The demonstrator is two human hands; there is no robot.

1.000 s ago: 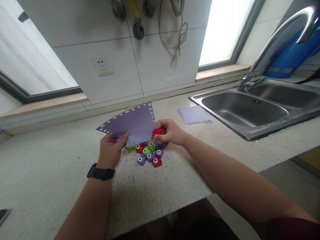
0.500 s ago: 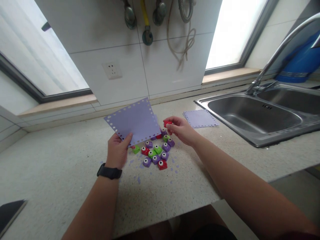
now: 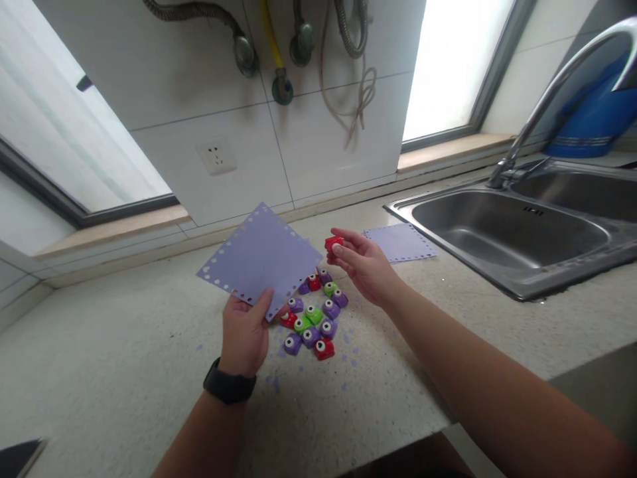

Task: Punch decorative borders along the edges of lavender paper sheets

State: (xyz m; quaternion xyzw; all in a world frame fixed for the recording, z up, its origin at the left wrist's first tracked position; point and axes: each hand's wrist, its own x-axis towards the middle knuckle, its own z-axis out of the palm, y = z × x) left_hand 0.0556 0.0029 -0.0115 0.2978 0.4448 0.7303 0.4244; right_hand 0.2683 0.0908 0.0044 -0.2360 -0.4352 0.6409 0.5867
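My left hand [image 3: 247, 328] pinches the near corner of a purple sheet of paper [image 3: 261, 257], thumb on top. Small shaped holes run along the sheet's edges, and it is held tilted above the counter. In my right hand [image 3: 365, 265] is a red craft punch [image 3: 333, 243], gripped between thumb and fingers just right of the paper's corner, apart from it. Below lie several more craft punches in purple, green and red, among them a green punch [image 3: 313, 314] and a red punch [image 3: 324, 348]. Purple paper scraps [image 3: 277, 384] are scattered around them.
A stack of punched purple sheets [image 3: 401, 242] lies on the speckled counter [image 3: 124, 358], beside the steel sink [image 3: 507, 219] with its faucet [image 3: 547, 99]. Behind are a tiled wall with a socket [image 3: 215, 156] and pipe valves. A dark flat object [image 3: 20, 458] sits at lower left.
My left hand has turned the purple sheet and moved slightly down and right in view. The red punch in my right hand now shows more fully. The camera view has shifted a little.
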